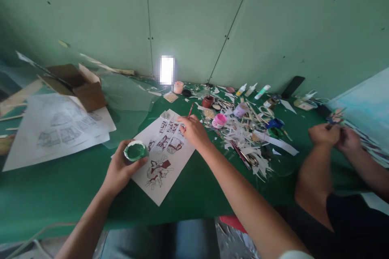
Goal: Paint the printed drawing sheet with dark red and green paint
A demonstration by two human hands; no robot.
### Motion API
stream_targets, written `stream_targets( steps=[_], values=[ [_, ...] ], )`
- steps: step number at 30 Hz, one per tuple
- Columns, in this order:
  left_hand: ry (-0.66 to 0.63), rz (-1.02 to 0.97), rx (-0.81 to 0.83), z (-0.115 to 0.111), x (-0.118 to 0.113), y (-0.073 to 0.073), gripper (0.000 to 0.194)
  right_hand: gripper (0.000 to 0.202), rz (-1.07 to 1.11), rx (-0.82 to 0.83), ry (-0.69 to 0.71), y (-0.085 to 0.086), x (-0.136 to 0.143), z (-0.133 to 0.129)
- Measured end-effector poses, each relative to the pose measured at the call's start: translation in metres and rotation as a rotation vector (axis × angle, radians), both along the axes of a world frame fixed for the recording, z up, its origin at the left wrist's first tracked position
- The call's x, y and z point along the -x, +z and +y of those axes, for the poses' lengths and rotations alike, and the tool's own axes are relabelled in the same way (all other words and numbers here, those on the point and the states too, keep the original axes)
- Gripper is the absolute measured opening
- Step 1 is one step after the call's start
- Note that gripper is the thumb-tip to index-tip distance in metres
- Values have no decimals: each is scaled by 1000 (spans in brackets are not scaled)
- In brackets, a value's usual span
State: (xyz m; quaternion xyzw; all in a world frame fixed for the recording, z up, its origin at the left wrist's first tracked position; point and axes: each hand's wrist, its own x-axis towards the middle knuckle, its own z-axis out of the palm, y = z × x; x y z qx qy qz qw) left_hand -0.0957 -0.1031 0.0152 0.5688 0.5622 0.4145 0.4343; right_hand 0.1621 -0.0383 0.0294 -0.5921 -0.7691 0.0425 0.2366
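My left hand (121, 168) is wrapped round a small jar of green paint (135, 151), held above the left edge of a printed sheet (159, 196). Between the fingers of my right hand (193, 131) is a thin paintbrush (190, 111) with a red handle pointing up; its tip is hidden behind the hand. The sheet lies tilted on the green table and carries line drawings (159, 172), partly coloured dark red. A small pale lump (165, 115) sits at the sheet's far corner.
Paper scraps (243, 149), brushes and paint jars, including a pink jar (219, 120), crowd the table right of my hand. A cardboard box (82, 87) and drawing sheets (57, 129) lie left. At the right, another person's hands (337, 135) hold something small.
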Motion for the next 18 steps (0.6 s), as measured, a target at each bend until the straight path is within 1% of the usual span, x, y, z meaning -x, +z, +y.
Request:
stream_targets(
  steps=[3, 5, 7, 9, 11, 13, 16, 18],
  values=[
    [9, -29, -70, -2, 2, -5, 60, 38, -44, 7, 65, -5, 2, 35],
    [12, -38, -85, -4, 1, -6, 57, 38, -72, 17, 107, -10, 5, 52],
    [12, -38, -85, -5, 1, -4, 56, 29, -98, 25, 137, -13, 7, 63],
    [4, -34, -86, -6, 1, -2, 56, 19, -117, 26, 137, -14, 10, 69],
    [1, -25, -91, -6, 2, -1, 54, 17, -124, 16, 104, -12, 12, 71],
    [-2, -28, -91, -6, 3, -2, 54, 21, -115, -3, 44, -6, 12, 71],
    [-25, -50, -87, -6, 4, -3, 53, 25, -80, -12, -73, 8, 5, 71],
    [-40, -55, -95, -5, 5, -4, 52, 21, -66, 27, -129, 18, -4, 72]
  ],
)
